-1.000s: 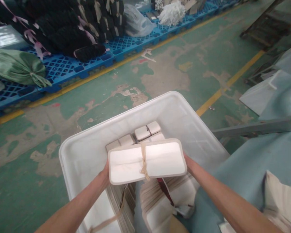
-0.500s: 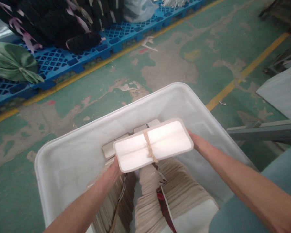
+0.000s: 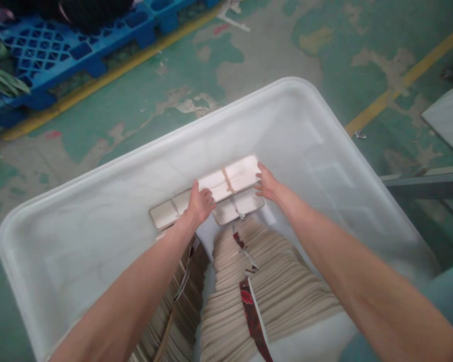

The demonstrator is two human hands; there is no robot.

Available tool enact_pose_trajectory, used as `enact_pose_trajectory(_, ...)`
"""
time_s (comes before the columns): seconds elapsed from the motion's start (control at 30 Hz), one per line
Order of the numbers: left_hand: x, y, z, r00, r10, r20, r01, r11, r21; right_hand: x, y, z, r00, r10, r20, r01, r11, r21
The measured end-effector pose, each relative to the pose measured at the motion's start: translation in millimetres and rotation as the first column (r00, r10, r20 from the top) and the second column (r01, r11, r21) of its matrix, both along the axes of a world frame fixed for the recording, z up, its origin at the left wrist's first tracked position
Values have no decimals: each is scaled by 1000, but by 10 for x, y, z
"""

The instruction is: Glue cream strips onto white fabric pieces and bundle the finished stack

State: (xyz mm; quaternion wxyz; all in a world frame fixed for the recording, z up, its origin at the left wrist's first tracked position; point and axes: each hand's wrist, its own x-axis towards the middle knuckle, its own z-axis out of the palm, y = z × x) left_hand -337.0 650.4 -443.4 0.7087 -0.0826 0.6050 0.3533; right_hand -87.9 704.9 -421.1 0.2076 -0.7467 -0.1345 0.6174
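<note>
A tied bundle of white, round-cornered pieces [image 3: 245,172] lies low against the bin's far wall, a tan strip knotted round its middle. My left hand [image 3: 202,203] rests at its left end with the fingers spread over the top. At the right end is my right hand [image 3: 267,182], its fingers apart and touching or very near the edge. Just below sits a similar bundle [image 3: 230,210] with a thin tie, and another pale bundle [image 3: 162,215] lies partly behind my left hand. All are inside a large white plastic bin [image 3: 79,271].
Long stacks of beige layered pieces [image 3: 268,266] fill the near part of the bin, one bound with a dark red strip [image 3: 253,317]. Beyond the rim are a blue pallet [image 3: 41,45] with dark goods, a green sack [image 3: 0,70], and a grey metal bar [image 3: 426,193] at right.
My hands have lowered the tied bundle from above the stacks to the bin's far side, and my fingers have spread. The view has tilted down, nearer the bin.
</note>
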Motion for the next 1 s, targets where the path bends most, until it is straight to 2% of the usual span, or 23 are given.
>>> enact_pose_trajectory(0.13, 57, -184, 124, 998, -38, -42, 38, 999, 11, -8, -125, -25, 999, 15, -49, -14, 1000, 17)
enact_pose_trajectory(0.27, -186, -418, 430, 990, -90, -112, 90, 996, -4, -71, -240, 113, 995, 56, -80, -55, 998, 17)
enact_pose_trajectory(0.4, -554, -611, 923, 978, -149, -144, 141, 988, -69, -200, -382, 389, 992, 117, -55, -118, 993, -28)
enact_pose_trajectory(0.5, -814, -743, 1412, 977, -161, -138, 151, 985, -78, -257, -445, 739, 980, 192, -42, -194, 981, -27)
enact_pose_trajectory(0.57, -972, -841, 1767, 979, -149, -141, 141, 988, -63, -264, -439, 1062, 969, 244, -20, -244, 970, 5)
enact_pose_trajectory(0.63, -1130, -948, 2111, 980, -129, -154, 124, 991, -42, -247, -419, 1462, 959, 283, 18, -284, 957, 56)
enact_pose_trajectory(0.7, -1304, -1067, 2423, 977, -113, -179, 112, 994, -17, -207, -446, 1939, 952, 299, 66, -305, 944, 126)
enact_pose_trajectory(0.77, -1506, -1203, 2695, 971, -109, -212, 113, 994, 8, -147, -597, 2486, 951, 285, 123, -306, 928, 212)
enact_pose_trajectory(0.87, -1860, -1473, 3030, 952, -140, -272, 154, 988, 31, -66, -1173, 3391, 945, 213, 249, -292, 891, 346)
enact_pose_trajectory(0.93, -2100, -1711, 3208, 917, -187, -352, 207, 978, 20, -54, -1795, 3984, 925, 143, 351, -291, 861, 418)
enact_pose_trajectory(1.0, -2316, -1991, 3367, 826, -247, -507, 277, 961, -17, -66, -2559, 4490, 894, 64, 444, -297, 826, 480)
